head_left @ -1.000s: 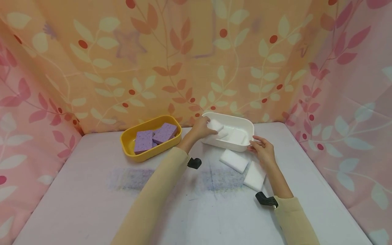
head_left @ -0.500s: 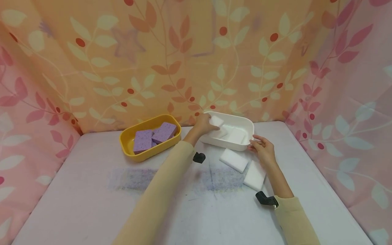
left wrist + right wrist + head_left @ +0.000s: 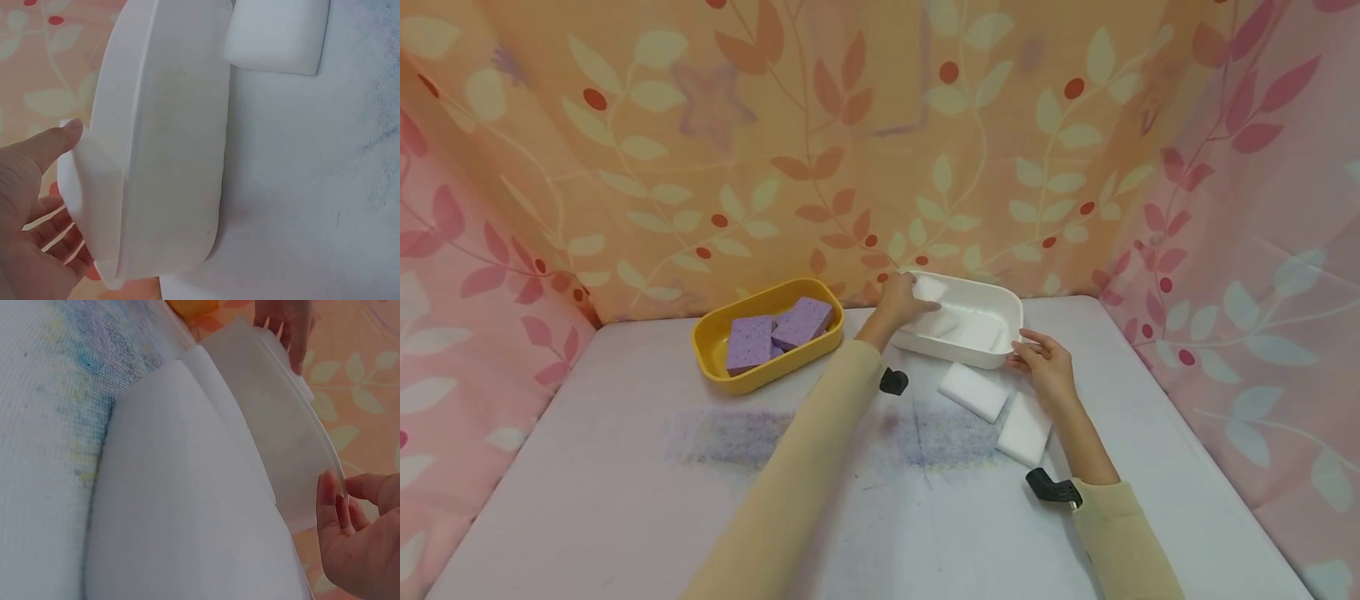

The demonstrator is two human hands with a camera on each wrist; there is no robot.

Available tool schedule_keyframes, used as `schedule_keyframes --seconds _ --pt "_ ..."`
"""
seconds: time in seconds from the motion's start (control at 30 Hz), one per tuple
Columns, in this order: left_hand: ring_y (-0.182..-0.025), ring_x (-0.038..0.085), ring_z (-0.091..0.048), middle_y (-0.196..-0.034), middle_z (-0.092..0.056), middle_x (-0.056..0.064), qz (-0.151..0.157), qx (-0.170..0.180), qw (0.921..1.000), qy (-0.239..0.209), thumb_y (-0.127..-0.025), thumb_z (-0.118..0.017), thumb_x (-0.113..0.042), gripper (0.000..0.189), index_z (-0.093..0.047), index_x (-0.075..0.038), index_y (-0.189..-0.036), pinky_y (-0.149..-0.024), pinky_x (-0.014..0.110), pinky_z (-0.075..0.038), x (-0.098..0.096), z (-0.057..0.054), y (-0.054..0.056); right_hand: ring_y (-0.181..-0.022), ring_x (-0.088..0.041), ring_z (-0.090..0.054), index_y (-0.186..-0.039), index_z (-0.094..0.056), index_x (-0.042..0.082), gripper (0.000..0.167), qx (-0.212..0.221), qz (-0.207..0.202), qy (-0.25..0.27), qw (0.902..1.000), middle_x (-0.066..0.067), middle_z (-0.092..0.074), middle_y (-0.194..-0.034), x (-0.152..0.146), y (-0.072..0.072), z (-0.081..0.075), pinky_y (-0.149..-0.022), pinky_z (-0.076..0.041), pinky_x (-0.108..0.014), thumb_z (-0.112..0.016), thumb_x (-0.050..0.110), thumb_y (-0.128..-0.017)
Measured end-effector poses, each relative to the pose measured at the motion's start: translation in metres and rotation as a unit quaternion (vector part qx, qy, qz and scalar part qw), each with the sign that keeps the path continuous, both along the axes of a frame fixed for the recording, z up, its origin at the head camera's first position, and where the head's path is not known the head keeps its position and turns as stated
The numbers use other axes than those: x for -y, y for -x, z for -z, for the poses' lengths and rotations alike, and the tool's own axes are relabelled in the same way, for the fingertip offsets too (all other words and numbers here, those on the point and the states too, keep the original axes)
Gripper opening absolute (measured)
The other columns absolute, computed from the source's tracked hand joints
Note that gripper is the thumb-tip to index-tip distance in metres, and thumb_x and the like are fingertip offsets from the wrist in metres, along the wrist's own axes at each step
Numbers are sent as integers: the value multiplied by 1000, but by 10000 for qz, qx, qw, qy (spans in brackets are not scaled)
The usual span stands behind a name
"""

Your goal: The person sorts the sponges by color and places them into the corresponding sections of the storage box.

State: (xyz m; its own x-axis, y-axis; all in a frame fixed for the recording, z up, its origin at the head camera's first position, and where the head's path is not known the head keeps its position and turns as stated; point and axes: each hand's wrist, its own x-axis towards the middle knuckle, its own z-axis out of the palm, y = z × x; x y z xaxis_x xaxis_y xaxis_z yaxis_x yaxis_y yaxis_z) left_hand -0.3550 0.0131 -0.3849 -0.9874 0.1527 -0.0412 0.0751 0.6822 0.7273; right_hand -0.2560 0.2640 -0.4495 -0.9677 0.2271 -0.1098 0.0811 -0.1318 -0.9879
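Observation:
In the head view my left hand [image 3: 898, 302] reaches over the left end of a white oblong tub [image 3: 955, 348]. It pinches a white sponge [image 3: 94, 194], thumb on its near edge in the left wrist view, partly over the tub's rim. More white sponges [image 3: 979, 331] lie inside the tub. At the tub's right end, my right hand [image 3: 1047, 367] grips the rim between thumb and fingers, as the right wrist view also shows. Two white sponges, one [image 3: 973, 392] just in front of the tub and another [image 3: 1025, 430] beside it, lie flat on the table.
A yellow tub [image 3: 760, 382] with purple sponges [image 3: 750, 343] stands at the left. Purple-blue smudges [image 3: 951, 437] mark the white tabletop [image 3: 587, 500] in front of both tubs. Patterned curtains [image 3: 865, 125] rise right behind the tubs and along both sides.
My left hand has moved slightly back and to the right, shifting the pinched white sponge toward the tub's back rim. The right hand has stayed on the rim.

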Motion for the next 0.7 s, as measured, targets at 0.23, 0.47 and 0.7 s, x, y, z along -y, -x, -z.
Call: schedule_keyframes --seconds 0.23,0.47,0.7 --pt "-136 33 -47 -149 -50 20 -27 -103 9999 -49 -94 -82 -30 72 -51 4 -149 -122 42 -40 -1 4 -1 -68 -3 -69 -151 -43 -12 53 16 -38 64 10000 5 -69 -86 2 0 0 -72 -61 -16 -62 0 -104" --pt "-139 32 -48 -152 -51 20 0 -33 9997 -256 -94 -82 -30 74 -50 3 -151 -122 42 -42 3 10 -4 -69 -2 -69 -151 -42 -13 53 -13 -94 27 10000 4 -68 -88 3 -1 -1 -75 -61 -17 -62 1 -104" --pt "-136 35 -54 -148 -55 22 48 -53 9986 -515 -95 -82 -30 74 -49 3 -152 -117 43 -48 7 8 -6 -69 -3 -69 -152 -42 -12 53 51 -60 17 10000 3 -68 -88 5 -1 -2 -74 -61 -17 -62 1 -104"
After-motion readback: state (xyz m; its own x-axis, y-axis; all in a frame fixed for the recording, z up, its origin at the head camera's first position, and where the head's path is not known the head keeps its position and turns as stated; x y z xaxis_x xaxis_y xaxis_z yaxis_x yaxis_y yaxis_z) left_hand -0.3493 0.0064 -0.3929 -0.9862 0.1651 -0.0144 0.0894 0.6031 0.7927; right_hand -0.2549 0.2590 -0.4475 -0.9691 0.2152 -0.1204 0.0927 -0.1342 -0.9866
